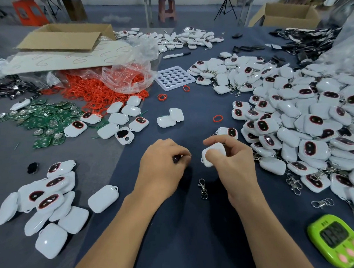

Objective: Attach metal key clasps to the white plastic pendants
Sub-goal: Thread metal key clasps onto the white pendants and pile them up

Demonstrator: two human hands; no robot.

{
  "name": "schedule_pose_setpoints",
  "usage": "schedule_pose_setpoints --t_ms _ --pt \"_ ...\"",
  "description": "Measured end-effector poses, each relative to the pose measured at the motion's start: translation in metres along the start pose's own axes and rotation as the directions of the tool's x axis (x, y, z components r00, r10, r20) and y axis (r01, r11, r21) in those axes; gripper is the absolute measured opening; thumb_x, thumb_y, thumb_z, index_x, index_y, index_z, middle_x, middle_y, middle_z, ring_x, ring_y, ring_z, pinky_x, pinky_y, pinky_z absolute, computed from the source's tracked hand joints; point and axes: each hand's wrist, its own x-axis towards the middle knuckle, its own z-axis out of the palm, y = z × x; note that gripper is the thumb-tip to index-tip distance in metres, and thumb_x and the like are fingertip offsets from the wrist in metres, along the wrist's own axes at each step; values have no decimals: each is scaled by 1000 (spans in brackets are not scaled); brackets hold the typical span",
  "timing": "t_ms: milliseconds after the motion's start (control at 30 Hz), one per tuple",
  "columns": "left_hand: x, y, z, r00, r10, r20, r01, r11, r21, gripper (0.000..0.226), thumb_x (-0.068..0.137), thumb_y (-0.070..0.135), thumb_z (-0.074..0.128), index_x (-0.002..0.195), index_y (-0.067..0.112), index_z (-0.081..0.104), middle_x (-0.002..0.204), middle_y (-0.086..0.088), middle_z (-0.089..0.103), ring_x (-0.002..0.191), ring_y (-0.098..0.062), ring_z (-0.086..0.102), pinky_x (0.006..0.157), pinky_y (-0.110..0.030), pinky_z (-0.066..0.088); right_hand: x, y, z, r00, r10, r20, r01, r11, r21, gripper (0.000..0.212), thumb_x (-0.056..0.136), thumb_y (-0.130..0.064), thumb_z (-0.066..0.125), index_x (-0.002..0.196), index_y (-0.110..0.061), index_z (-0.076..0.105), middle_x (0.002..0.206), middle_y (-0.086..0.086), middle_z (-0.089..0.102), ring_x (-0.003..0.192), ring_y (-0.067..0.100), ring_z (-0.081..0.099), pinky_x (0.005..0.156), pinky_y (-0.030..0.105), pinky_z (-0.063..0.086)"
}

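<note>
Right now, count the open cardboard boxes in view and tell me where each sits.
2. One cardboard box sits far left, behind the red ring pile; the other is far right, at the view's top edge. Others may be out of frame.

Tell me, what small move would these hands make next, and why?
Probably bring the left hand rightward, so the small metal part it pinches meets the white pendant held in the right hand; a gap separates them.
</note>
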Motion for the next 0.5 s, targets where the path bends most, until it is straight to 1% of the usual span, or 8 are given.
schedule_pose_setpoints --t_ms 67,100,167,233,333,400,500 --pt "-3 -3 -2 996 -74 -43 62 972 -227 22 80 21 82 78 42 77 79 19 65 80 -3 57 69 -10 39 -3 0 1 998 -50 26 52 995 -84 24 65 -22 64 82 -32 79 64 0 63 56 8 51 55 23 44" --pt "-5 -2 -4 995 -91 -41 73 945 -318 25 78 19 84 77 43 77 79 20 67 74 -2 59 66 -9 41 -5 0 2 995 -87 39 91 986 -137 24 66 -24 63 82 -34 78 62 -1 62 54 9 50 53 24 43" --pt "-8 1 -5 996 -91 -10 78 896 -436 27 79 15 85 79 41 79 78 19 69 66 -1 59 62 -9 41 -7 -1 5 984 -163 66 174 959 -224 20 66 -27 64 81 -36 74 64 -6 66 52 11 53 51 23 44" --pt "-9 5 -6 996 -94 10 86 864 -496 26 81 14 84 80 40 80 79 17 71 66 -1 58 62 -10 42 -8 -1 6 975 -199 93 217 944 -248 12 70 -27 66 79 -34 71 68 -6 68 57 15 59 52 25 48" --pt "-7 5 -8 993 -114 16 105 839 -533 24 82 17 83 80 41 80 81 14 73 65 -3 57 63 -17 47 -8 -1 4 972 -194 136 221 948 -227 6 74 -24 70 77 -30 71 68 -4 67 55 9 54 52 23 45" --pt "-7 4 -9 992 -122 22 114 830 -547 23 82 18 84 81 41 80 81 12 73 67 -10 58 66 -26 50 -7 0 3 971 -184 154 213 957 -196 7 75 -21 71 76 -28 72 68 -2 67 57 9 53 52 23 45" --pt "-7 5 -9 990 -130 56 139 807 -574 22 82 18 84 81 40 81 80 9 74 72 -21 61 70 -37 52 -6 1 5 976 -147 164 171 974 -147 7 71 -18 71 71 -24 73 61 0 62 57 12 50 52 25 42"
